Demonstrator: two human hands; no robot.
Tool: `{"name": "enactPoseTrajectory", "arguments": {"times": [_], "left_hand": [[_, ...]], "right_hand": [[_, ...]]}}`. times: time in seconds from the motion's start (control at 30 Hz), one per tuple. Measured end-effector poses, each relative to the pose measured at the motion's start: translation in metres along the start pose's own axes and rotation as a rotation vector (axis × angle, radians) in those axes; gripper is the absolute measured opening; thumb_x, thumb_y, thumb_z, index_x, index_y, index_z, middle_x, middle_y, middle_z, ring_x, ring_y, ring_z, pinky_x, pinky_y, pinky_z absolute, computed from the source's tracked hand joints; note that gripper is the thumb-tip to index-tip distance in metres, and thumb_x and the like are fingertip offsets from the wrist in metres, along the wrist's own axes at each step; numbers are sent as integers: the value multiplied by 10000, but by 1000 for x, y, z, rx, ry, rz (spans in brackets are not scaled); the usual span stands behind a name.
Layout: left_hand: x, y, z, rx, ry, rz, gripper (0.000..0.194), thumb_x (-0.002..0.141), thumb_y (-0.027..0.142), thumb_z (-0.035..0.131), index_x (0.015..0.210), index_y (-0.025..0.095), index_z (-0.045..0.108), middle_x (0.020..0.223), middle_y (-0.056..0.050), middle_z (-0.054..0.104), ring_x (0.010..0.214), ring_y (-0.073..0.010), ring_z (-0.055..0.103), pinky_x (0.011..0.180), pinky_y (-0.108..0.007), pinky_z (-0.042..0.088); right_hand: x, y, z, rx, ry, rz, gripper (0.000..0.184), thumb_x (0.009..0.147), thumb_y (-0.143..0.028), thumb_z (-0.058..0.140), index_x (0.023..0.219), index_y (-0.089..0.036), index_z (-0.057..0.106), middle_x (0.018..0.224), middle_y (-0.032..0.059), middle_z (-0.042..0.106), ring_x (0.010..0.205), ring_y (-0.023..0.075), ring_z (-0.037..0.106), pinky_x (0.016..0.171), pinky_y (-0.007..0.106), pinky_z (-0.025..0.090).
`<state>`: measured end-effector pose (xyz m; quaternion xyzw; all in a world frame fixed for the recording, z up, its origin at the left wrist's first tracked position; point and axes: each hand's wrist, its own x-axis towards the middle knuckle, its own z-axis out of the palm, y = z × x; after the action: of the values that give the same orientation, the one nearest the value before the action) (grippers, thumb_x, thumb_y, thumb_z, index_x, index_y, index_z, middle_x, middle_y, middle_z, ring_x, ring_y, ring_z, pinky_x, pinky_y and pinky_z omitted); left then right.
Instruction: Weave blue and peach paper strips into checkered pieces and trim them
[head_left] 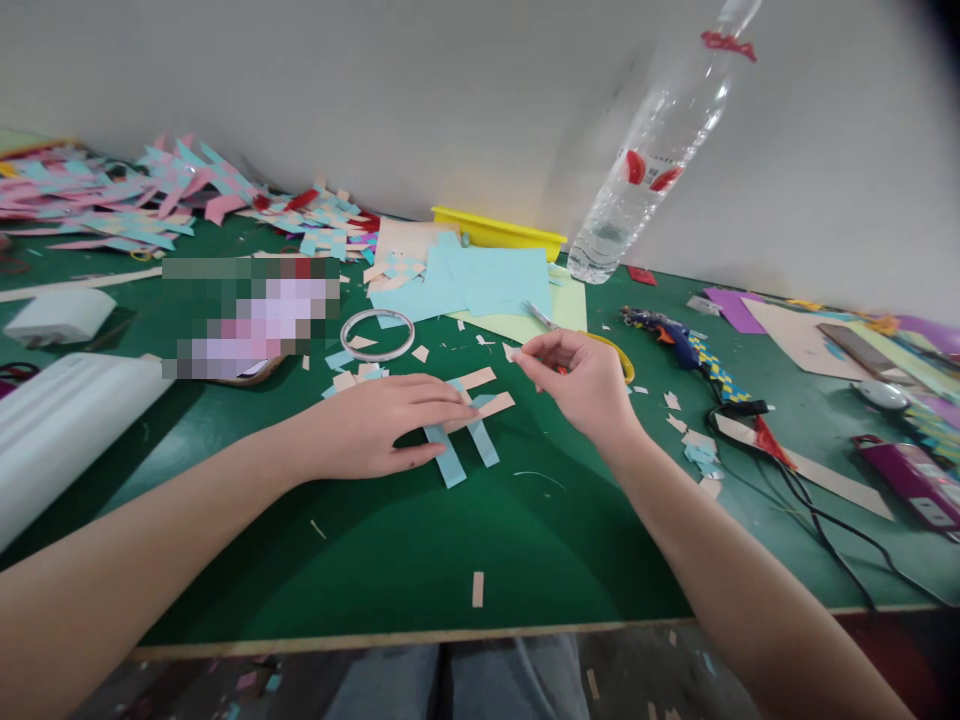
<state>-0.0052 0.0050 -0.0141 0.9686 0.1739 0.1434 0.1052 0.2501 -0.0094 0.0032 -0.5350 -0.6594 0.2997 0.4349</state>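
Note:
My left hand point(375, 428) rests on a small weave of crossed light blue and peach paper strips point(484, 443), fingertips pressing it to the table and thumb against a blue strip. Its fingers hide part of the crossing. Off to the right, slightly raised, my right hand point(581, 375) pinches a small pale paper scrap point(511, 352) between thumb and fingertips. Scissors point(541, 316) lie partly hidden behind that hand, with a yellow handle showing. A roll of tape point(377, 336) and paper offcuts point(352, 383) are just beyond my left hand.
Blue paper sheets point(502, 280) lie before a yellow tray point(495, 232). A clear bottle point(637, 180) stands at the back. Woven paper pieces point(142, 195) heap at the far left, near a phone point(259, 330). Cables point(814, 510) and a purple object point(911, 480) lie right.

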Motion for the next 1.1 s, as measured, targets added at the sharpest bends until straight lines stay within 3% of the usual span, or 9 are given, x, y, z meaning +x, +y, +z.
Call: {"name": "enactPoseTrajectory", "arguments": {"times": [0.1,0.27,0.43,0.6,0.97,1.1], "left_hand": [[0,0,0,-10,4,-5,407,915,268,513,1321,237,514,1288,-73,602,1206,-235,529,978,-375,466],[-1,-1,2,27,9,-4,408,929,295,498,1331,228,502,1295,-76,596,1212,-239,521,991,-383,454],[-1,-1,1,11,-2,-10,415,916,267,511,1329,240,504,1296,-77,593,1205,-241,526,974,-376,465],[-1,0,0,7,-10,-11,421,911,260,516,1331,242,505,1297,-79,593,1207,-242,525,968,-369,469],[0,0,0,1,-4,-12,422,906,263,521,1326,236,511,1289,-75,600,1204,-246,529,972,-387,469],[-1,0,1,-11,34,-28,403,914,288,515,1314,249,520,1281,-70,609,1186,-234,547,970,-368,469]], "right_hand": [[0,-1,-2,21,-51,19,361,749,-343,703,989,-242,453,757,-9,693,545,115,562,557,312,502],[1,0,-3,-129,-50,-180,57,856,-274,562,829,-233,534,857,-2,659,744,127,600,682,304,496],[2,1,-2,-245,-79,-238,82,821,-227,579,902,-236,578,931,3,635,738,126,580,698,313,474],[2,3,-1,-251,-69,-237,86,835,-195,545,904,-238,575,837,-9,622,751,133,576,688,309,464],[1,3,0,-174,-74,-192,109,817,-324,638,878,-235,622,905,7,685,796,150,614,736,328,507],[0,2,-2,-263,-75,-205,120,838,-346,620,891,-244,655,884,10,705,804,167,634,725,343,504]]}}
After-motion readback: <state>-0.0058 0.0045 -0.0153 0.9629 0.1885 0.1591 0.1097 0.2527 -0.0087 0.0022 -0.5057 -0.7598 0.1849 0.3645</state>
